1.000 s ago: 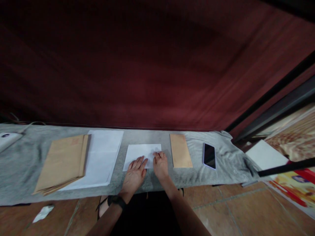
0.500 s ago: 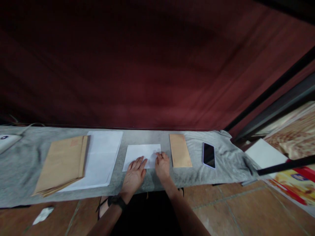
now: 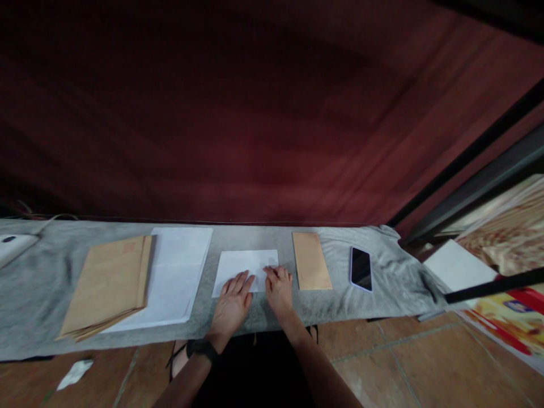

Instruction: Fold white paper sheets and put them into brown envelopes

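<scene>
A folded white sheet of paper point(image 3: 246, 263) lies on the grey cloth point(image 3: 42, 289) in front of me. My left hand point(image 3: 232, 306) rests flat on its near edge, fingers stretched out; a black band is on that wrist. My right hand point(image 3: 278, 289) presses its fingertips on the sheet's right near corner, fingers extended and holding nothing. Just to the right of that hand lies a small brown envelope point(image 3: 311, 260).
A stack of brown envelopes point(image 3: 106, 283) lies partly over white sheets point(image 3: 178, 272) at the left. A black phone point(image 3: 361, 268) lies right of the small envelope. A white device point(image 3: 12, 243) sits at far left. Dark red curtain behind; tiled floor with a paper scrap point(image 3: 74, 373) below.
My right hand has slid slightly back toward me along the sheet's right edge. My left hand has stayed in place.
</scene>
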A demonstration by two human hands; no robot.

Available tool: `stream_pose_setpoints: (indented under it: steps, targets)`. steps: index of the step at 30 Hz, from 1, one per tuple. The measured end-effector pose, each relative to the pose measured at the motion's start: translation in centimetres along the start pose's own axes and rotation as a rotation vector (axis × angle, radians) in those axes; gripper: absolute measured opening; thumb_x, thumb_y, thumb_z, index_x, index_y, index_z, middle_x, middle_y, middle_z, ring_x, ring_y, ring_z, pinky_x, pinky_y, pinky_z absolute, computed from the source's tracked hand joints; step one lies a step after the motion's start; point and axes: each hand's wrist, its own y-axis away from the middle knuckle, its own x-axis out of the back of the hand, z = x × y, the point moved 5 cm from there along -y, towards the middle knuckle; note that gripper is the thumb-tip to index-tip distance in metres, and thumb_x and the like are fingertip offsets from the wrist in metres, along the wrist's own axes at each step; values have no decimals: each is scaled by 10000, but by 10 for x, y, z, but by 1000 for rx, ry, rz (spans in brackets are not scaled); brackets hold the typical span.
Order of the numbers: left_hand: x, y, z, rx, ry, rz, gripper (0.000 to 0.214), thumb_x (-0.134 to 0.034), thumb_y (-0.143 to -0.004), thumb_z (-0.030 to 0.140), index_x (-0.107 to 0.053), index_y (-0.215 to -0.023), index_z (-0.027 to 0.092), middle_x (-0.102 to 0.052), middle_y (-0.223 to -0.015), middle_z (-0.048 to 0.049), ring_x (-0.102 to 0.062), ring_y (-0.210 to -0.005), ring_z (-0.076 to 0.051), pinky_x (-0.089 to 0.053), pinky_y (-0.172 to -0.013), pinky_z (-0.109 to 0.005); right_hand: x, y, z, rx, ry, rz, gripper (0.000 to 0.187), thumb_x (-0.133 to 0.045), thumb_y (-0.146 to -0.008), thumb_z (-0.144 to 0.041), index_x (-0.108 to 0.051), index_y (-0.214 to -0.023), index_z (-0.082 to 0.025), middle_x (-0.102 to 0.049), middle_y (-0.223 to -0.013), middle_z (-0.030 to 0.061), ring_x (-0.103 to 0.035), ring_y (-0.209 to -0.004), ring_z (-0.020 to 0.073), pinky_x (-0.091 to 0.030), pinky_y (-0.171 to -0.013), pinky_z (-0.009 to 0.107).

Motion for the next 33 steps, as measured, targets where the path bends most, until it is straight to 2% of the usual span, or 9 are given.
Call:
stream_pose_setpoints:
  steps: [7,15,27,33]
  targets:
    - [2,0,1,-5,12,8,471,-444,-938,213,-578,-1389,233,-560,-1473,-100,-519,-1354,-276,-420,-1111,-495,-2,-1,8,-83,-9,54,351,-461,-971,-132,-678,-1222,-248,-642,-1110,80,-584,-1040,224,-420,-921,356]
    - [3,0,2,-15,-16,-26,470,-458,-941,211,-580,-1390,282,-562,-1470,-84,-507,-1360,-278,-413,-1111,-493,-2,0,1,-4,-45,-3,374,-526,-956,-150,-665,-1258,-322,-649,-1128,59,-574,-1062,226,-390,-947,376]
    - [1,0,2,-32,-71,-25,459,-465,-948,218,-582,-1390,268,-563,-1469,-93,-513,-1354,-281,-425,-1096,-487,-3,1,3,-5,-61,-14,390,-537,-947,-113,-678,-1237,-331,-651,-1148,48,-577,-1076,210,-386,-962,363]
    - [-2,1,0,-38,-76,5,467,-472,-943,193,-579,-1391,268,-566,-1465,-95,-526,-1341,-278,-431,-1084,-482,-3,1,10,-92,-58,39,337,-516,-960,-125,-678,-1224,-256,-653,-1140,68,-579,-1079,222,-407,-951,359]
